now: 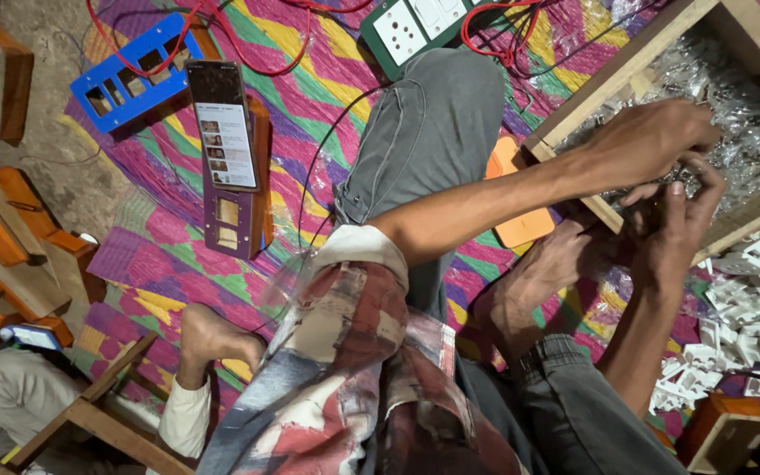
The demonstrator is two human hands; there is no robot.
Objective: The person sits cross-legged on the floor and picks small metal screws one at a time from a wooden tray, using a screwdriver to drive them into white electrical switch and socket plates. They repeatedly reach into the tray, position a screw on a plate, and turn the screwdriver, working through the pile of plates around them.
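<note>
Wooden box [573,110], two hands [661,176] inside

phone [224,123] on plate stack [241,207], left of knee [433,123] | socket board [415,26] behind knee | wooden tray [754,53] right, holding small metal parts [732,114] | plastic pieces [749,308] before tray, on mat [310,70]

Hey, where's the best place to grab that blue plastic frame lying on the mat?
Probably the blue frame by its long outer edges, pinched from above: it lies flat, face up, and its open cutouts also offer finger holds. A red wire crosses it, so lift from the lower, wire-free end.
</note>
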